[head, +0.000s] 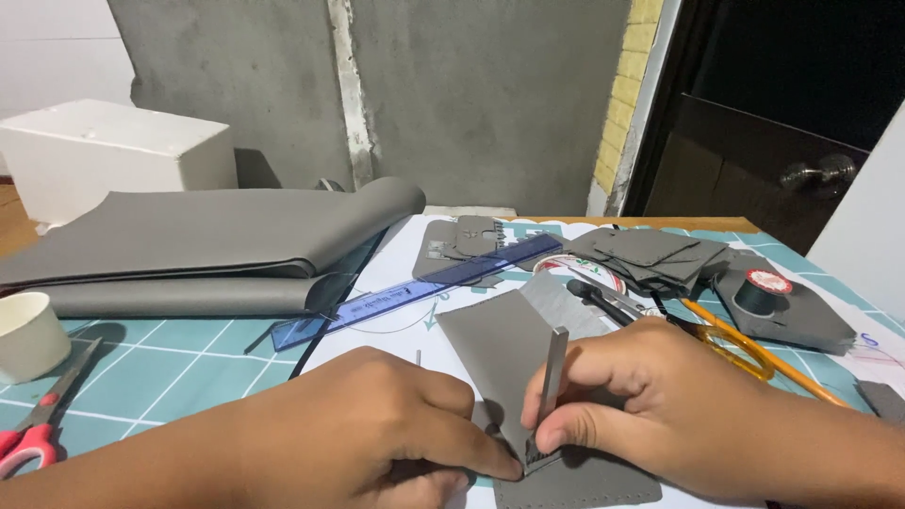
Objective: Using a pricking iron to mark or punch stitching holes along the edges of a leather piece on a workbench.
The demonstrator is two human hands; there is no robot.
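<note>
- Right hand (660,405) grips an upright metal chisel (550,391), its tip on the grey leather piece (500,349).
- Left hand (368,424), fingers curled, presses that leather beside the chisel.
- Blue ruler (415,292) lies behind the leather; red scissors (38,424) far left of it.

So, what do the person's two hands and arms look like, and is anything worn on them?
Both the left hand and the right hand are bare: no gloves, rings, watch or bracelet show. The forearms are bare too, with no sleeve in view. The fingers have short, plain nails.
</note>
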